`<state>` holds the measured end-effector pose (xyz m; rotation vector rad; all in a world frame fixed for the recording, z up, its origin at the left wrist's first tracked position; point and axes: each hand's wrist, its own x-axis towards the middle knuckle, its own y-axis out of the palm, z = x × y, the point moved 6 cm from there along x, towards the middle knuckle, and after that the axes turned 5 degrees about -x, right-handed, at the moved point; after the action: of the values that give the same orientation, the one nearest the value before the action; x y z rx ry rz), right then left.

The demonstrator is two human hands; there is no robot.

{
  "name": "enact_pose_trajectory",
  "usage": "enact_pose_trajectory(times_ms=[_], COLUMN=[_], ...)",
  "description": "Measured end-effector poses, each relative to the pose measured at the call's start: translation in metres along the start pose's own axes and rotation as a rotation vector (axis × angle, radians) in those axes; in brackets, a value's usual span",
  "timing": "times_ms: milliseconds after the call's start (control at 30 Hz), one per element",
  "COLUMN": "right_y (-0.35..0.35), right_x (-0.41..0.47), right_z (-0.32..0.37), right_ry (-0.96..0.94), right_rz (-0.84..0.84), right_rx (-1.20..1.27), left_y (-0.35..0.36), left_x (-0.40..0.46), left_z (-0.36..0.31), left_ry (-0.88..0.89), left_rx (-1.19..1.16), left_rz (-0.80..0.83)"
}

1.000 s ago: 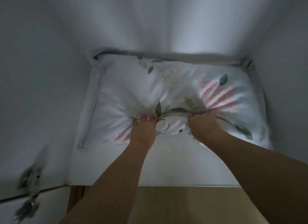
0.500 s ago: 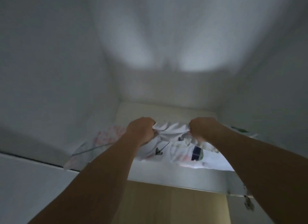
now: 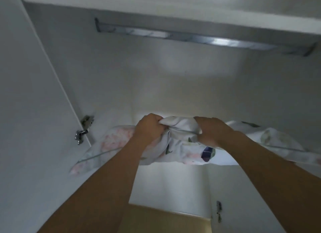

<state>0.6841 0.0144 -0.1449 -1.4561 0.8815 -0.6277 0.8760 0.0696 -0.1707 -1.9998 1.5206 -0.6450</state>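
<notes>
Pillow (image 3: 182, 146) hangs clenched in left grip (image 3: 149, 128) and right grip (image 3: 211, 131) inside white wardrobe (image 3: 121, 73) under metal rail (image 3: 199, 38).

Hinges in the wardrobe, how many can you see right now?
2. The left hinge sits just left of the pillow; the lower hinge is at bottom right. More may be hidden.

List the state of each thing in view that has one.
left hand: grips the bunched edge of the pillow.
right hand: grips the same edge, apart from the left hand.
pillow: held up by both hands, middle bunched, ends drooping.
wardrobe door: open, hinge exposed.
</notes>
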Motion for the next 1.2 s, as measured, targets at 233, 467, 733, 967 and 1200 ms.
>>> enact_pose_trajectory(times_ms=[233, 467, 733, 967, 1200], right_y=[-0.049, -0.059, -0.056, -0.083, -0.106], right_x=[-0.036, -0.030, -0.043, -0.061, -0.094], right_z=[0.034, 0.075, 0.130, 0.175, 0.222], right_ry=[-0.048, -0.003, -0.112, -0.193, -0.356], right_rz=[-0.183, -0.251, 0.108, 0.192, 0.171], right_rx=[-0.059, -0.102, -0.078, -0.004, -0.191], left_y=[-0.066, -0.083, -0.131, -0.197, -0.216], left_x=[-0.023, -0.046, -0.123, -0.249, -0.336], left_z=[-0.048, -0.049, -0.015, 0.003, 0.008], left_ry=[0.128, 0.182, 0.033, -0.165, -0.215], left_rx=[-0.018, 0.008, 0.281, 0.446, 0.404], left_rz=[-0.031, 0.080, -0.350, -1.022, -1.304])
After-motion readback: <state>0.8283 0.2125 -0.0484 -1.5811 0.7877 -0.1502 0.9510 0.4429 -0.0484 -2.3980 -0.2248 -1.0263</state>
